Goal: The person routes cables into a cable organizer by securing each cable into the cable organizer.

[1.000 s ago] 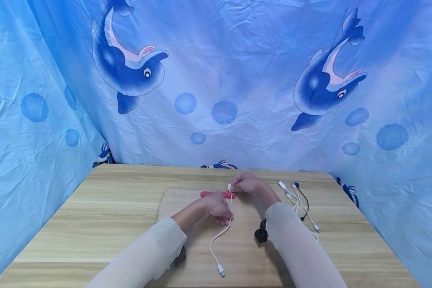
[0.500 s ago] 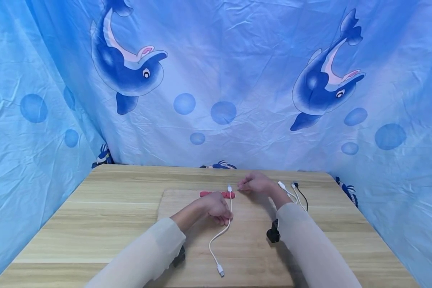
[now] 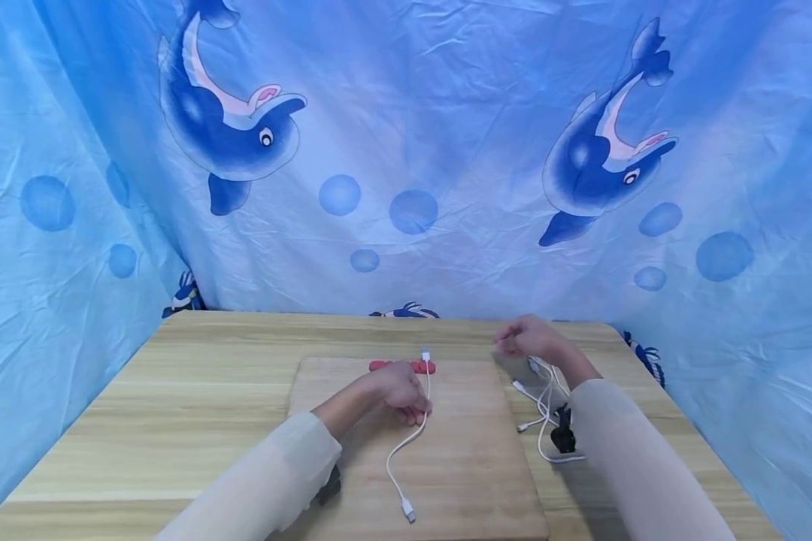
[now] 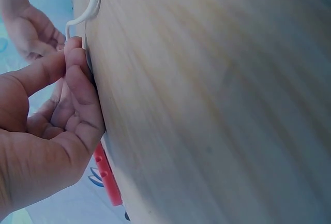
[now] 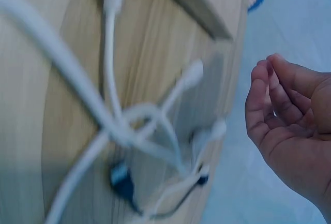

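My left hand [image 3: 401, 387] pinches a white USB cable [image 3: 389, 466] between thumb and fingertips, low over a wooden board [image 3: 474, 451]. One plug [image 3: 425, 355] of this cable points to the back; the other plug [image 3: 408, 511] lies near the board's front. Across the board's back edge runs a red notched strip [image 3: 379, 366], and the cable passes over it. Whether the cable sits in a notch is too small to tell. My right hand [image 3: 533, 336] is raised beyond a bunch of cables, its fingers loosely curled, thumb meeting fingertips, nothing between them.
Several white cables [image 3: 548, 398] lie tangled right of the board, with a black plug [image 5: 121, 180] among them in the right wrist view. A blue curtain [image 3: 379, 150] printed with dolphins hangs behind the table [image 3: 176, 421].
My right hand has let go of the cable's back plug and moved right, over toward the tangled cables. The left hand keeps its pinch on the cable. The view has turned slightly right.
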{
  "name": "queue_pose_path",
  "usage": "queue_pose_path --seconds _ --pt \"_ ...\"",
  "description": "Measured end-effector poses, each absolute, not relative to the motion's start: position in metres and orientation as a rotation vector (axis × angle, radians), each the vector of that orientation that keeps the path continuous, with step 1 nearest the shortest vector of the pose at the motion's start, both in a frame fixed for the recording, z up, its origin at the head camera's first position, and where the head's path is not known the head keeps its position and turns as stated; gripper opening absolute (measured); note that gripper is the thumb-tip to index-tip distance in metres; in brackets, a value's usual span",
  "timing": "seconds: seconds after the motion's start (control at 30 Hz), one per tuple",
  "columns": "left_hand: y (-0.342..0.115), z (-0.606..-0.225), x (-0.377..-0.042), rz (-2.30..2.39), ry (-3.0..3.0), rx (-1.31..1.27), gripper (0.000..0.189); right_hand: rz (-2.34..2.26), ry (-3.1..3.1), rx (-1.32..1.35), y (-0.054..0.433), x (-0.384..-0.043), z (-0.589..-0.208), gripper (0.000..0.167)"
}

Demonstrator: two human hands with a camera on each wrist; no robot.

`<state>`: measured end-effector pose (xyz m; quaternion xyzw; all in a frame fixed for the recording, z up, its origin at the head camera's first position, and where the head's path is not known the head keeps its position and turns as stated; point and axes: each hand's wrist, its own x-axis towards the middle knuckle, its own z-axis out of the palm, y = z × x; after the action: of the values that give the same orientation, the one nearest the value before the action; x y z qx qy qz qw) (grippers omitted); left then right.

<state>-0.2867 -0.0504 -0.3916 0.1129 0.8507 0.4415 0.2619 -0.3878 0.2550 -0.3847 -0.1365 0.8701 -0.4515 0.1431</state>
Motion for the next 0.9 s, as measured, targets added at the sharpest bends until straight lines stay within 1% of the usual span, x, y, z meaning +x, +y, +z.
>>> queue_pose_path --seconds 0.13,0.4,0.67,0.9 --pt "-0.05 -0.392 -0.286 1.197 2.302 0.306 0.017 -1.266 2.591 -0.34 0.278 -0.387 -0.381 0.028" --pt "-0.05 -0.393 -0.288 1.169 2.336 0.338 0.018 -1.201 2.769 -0.263 0.315 -0.387 -0.389 0.025" --pt "-0.055 -0.392 -0.287 1.148 2.353 0.33 0.021 -1.266 2.869 -0.093 0.336 -0.389 -0.404 0.027" --pt "-0.051 -0.391 -0.29 1.147 2.325 0.339 0.02 -1.23 2.908 0.114 0.35 -0.391 -0.418 0.028"
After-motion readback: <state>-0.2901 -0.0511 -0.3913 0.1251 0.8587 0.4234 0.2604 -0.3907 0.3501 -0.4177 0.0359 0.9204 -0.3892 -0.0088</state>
